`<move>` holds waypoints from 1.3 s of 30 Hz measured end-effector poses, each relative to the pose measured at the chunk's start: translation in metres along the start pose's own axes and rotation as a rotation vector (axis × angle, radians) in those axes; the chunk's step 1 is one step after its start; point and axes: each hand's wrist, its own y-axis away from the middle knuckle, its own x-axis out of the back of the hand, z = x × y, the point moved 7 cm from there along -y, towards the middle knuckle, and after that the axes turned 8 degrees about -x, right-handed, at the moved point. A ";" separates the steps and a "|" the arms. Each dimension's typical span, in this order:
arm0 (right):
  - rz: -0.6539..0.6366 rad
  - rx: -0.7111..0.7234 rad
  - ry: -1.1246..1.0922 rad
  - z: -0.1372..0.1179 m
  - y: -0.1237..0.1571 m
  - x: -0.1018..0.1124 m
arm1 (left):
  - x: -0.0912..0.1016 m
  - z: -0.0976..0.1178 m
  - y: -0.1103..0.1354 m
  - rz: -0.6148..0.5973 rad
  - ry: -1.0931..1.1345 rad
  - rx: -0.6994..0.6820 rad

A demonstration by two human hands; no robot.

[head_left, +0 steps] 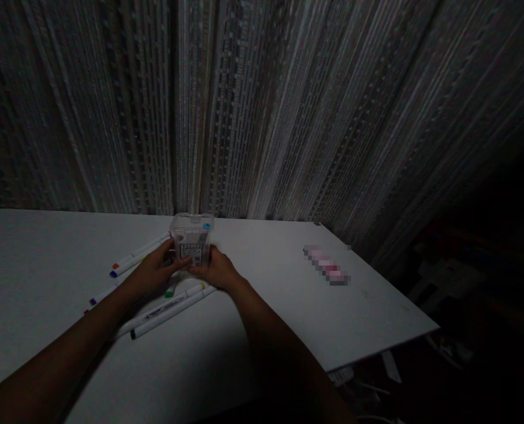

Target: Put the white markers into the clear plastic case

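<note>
Between my two hands is a clear plastic box (192, 240) with a printed label on its front and a see-through lid at the top. My left hand (159, 266) wraps its left side, thumb across the front. Around the right side closes my right hand (221, 269), its thumb near the lower front. A small blue spot shows at the box's upper right. White markers (173, 312) with coloured ends lie below and left of the box, several of them partly behind my left forearm. One green-ended marker (170, 291) lies just under the box.
The white table (270, 312) ends at a right-hand edge, with dim clutter beyond and below it. A blurred-out pink and white object (327, 266) lies on its right part. A striped curtain (244, 106) hangs along the back edge.
</note>
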 end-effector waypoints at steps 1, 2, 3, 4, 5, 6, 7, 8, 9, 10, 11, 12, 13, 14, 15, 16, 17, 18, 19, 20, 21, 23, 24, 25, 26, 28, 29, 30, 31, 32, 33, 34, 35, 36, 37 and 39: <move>-0.002 0.003 -0.001 -0.001 0.000 0.000 | 0.000 0.000 0.000 0.001 0.001 0.000; -0.004 0.006 -0.002 -0.001 0.001 0.000 | 0.000 -0.001 0.000 0.001 0.002 0.002; -0.006 0.009 -0.002 -0.002 0.001 0.000 | 0.000 -0.001 0.000 0.002 0.003 0.008; -0.006 0.009 -0.001 -0.003 0.002 0.001 | 0.000 -0.001 0.000 0.001 0.004 0.014; -0.006 0.007 0.001 -0.003 0.002 0.001 | 0.000 -0.001 0.000 0.001 0.004 0.018; -0.005 0.003 0.005 -0.003 0.002 0.001 | 0.000 -0.001 0.000 0.002 0.005 0.020; -0.005 -0.003 0.008 -0.003 0.002 0.001 | 0.000 -0.001 0.000 0.004 0.008 0.018; -0.005 -0.009 0.008 -0.003 0.002 0.001 | 0.000 -0.001 0.000 0.003 0.013 0.014; -0.009 -0.013 0.006 -0.002 0.002 0.001 | -0.001 0.000 0.000 0.003 0.017 0.010; -0.011 -0.017 0.004 -0.002 0.002 0.001 | -0.001 0.000 0.000 0.005 0.020 0.008; -0.010 -0.019 0.005 -0.002 0.002 0.001 | -0.001 -0.001 0.000 0.009 0.023 0.007; -0.007 -0.018 0.006 -0.002 0.002 0.001 | 0.000 -0.001 0.000 0.012 0.026 0.005; -0.005 -0.012 0.008 -0.002 0.001 0.001 | 0.000 -0.002 0.000 0.014 0.025 0.004; -0.002 -0.004 0.012 -0.002 0.001 0.001 | 0.000 -0.002 0.000 0.016 0.021 0.006; 0.000 0.003 0.016 -0.002 0.001 0.001 | 0.000 -0.002 0.000 0.015 0.020 0.008; 0.001 0.008 0.017 -0.002 0.001 0.001 | 0.000 -0.002 0.000 0.011 0.022 0.009; 0.000 0.010 0.014 -0.002 0.001 0.001 | 0.000 -0.002 0.000 0.007 0.024 0.010; -0.002 0.010 0.008 -0.002 0.001 0.000 | 0.000 -0.001 0.000 0.004 0.025 0.011; -0.004 0.006 0.000 -0.002 0.000 0.000 | 0.000 -0.001 0.000 0.005 0.027 0.013; -0.007 0.002 -0.010 -0.002 0.001 0.000 | -0.001 0.000 0.000 0.006 0.027 0.015; -0.011 -0.003 -0.018 -0.002 0.001 0.000 | 0.000 0.001 0.001 0.008 0.022 0.018; -0.014 -0.017 -0.022 -0.001 0.001 0.000 | 0.000 0.002 0.001 0.011 0.008 0.021; -0.014 -0.024 -0.017 -0.002 0.001 0.001 | -0.001 0.003 0.001 0.012 0.005 0.017; -0.014 -0.027 -0.011 -0.002 0.002 0.001 | 0.000 0.003 0.001 0.013 0.001 0.013; -0.014 -0.025 -0.007 -0.002 0.002 0.001 | 0.000 0.003 0.001 0.017 -0.004 0.014; -0.010 -0.013 -0.008 -0.003 0.002 0.001 | 0.000 0.003 0.002 0.020 -0.012 0.024; -0.006 -0.005 -0.011 -0.003 0.001 0.001 | 0.000 0.004 0.002 0.022 -0.011 0.026; -0.003 0.001 -0.013 -0.003 0.001 0.001 | 0.000 0.004 0.002 0.022 -0.009 0.025; 0.000 0.002 -0.012 -0.003 0.001 0.001 | 0.000 0.004 0.002 0.021 -0.006 0.019; 0.001 0.000 -0.008 -0.002 0.000 0.001 | 0.000 0.005 0.002 0.021 -0.003 0.010; 0.001 -0.005 -0.003 -0.001 0.000 0.000 | 0.000 0.005 0.002 0.023 -0.006 0.004; 0.000 -0.011 0.000 0.000 0.000 0.000 | 0.001 0.004 0.002 0.023 -0.013 0.006; -0.002 -0.014 0.000 0.000 0.000 0.000 | 0.001 0.004 0.001 0.019 -0.020 0.009; -0.003 -0.012 -0.001 0.000 0.000 0.000 | 0.001 0.003 0.001 0.013 -0.024 0.012; -0.004 -0.009 -0.003 0.000 0.000 0.000 | 0.000 0.002 0.001 0.006 -0.024 0.012; -0.006 -0.005 -0.006 -0.001 0.001 0.000 | 0.000 0.001 0.000 -0.006 -0.020 0.009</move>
